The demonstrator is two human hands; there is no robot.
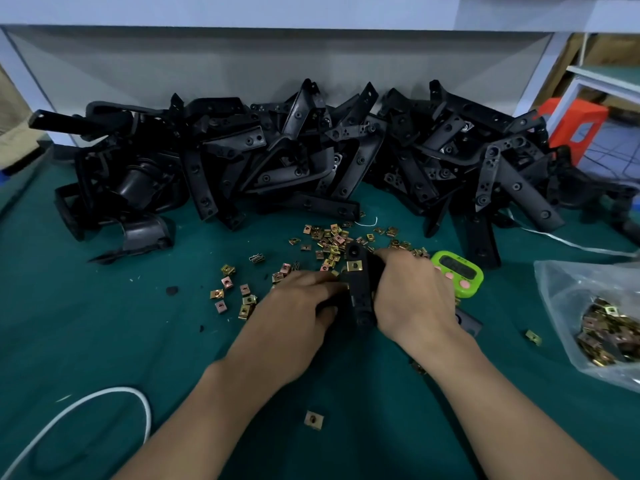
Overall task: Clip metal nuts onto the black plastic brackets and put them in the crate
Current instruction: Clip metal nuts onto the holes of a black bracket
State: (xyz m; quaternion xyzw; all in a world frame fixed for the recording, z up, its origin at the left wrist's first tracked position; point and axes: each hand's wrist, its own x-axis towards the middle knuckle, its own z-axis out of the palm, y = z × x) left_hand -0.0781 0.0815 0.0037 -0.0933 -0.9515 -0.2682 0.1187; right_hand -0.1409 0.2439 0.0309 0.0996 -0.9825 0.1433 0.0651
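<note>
- We're seeing a green timer (pixel 457 271) sitting on the teal mat (pixel 104 341).
- We're seeing a white cable (pixel 104 400) looping near-left.
- We're seeing an orange stool (pixel 571 128) standing far right.

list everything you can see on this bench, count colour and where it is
bracket pile: many, black, heaped along the back of the table
held bracket: one, black, centre, between both hands
clipped nut: one, brass-coloured, on the held bracket's far half
loose nuts: dozens, brass-coloured, scattered ahead and left of the hands
timer: one, green, beside the right hand
bag: one, clear, right edge, holding more nuts
cable: one, white, looping at lower left
stool: one, orange-red, beyond the table, upper right
table mat: one, dark green, under everything
left hand: one, grips the held bracket's left side
right hand: one, grips its right side
</note>
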